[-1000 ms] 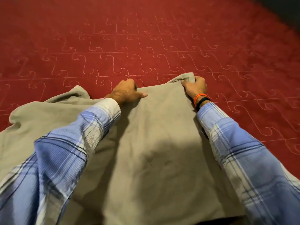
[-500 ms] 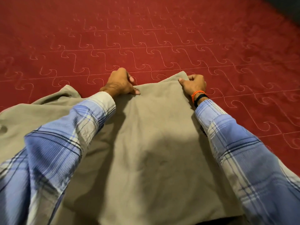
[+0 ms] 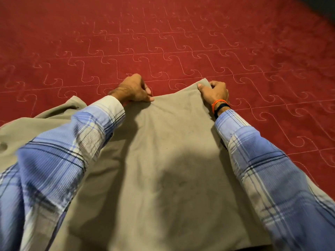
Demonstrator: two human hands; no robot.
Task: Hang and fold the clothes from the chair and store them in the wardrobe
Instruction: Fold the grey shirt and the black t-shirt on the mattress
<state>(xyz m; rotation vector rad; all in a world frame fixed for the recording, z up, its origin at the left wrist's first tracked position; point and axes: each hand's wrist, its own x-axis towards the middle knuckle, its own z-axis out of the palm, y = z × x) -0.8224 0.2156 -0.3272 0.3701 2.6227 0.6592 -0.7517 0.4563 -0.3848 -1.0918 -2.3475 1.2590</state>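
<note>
Left hand (image 3: pixel 133 91) and right hand (image 3: pixel 214 92) each pinch the far edge of the khaki garment (image 3: pixel 163 169), spread on the red quilt (image 3: pixel 163 42).

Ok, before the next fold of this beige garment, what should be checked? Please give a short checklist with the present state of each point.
1. Left hand grips the far edge of the beige garment: ok.
2. Right hand pinches the far right corner: ok.
3. Folded panel between the hands lies flat, with only light creases: ok.
4. Left part of the garment lies spread beside the left sleeve, not yet folded in: not ok.
5. Near edge of the garment is even: cannot tell, it is out of view.
6. Red quilted cover beyond the hands is free for the fold: ok.
</note>
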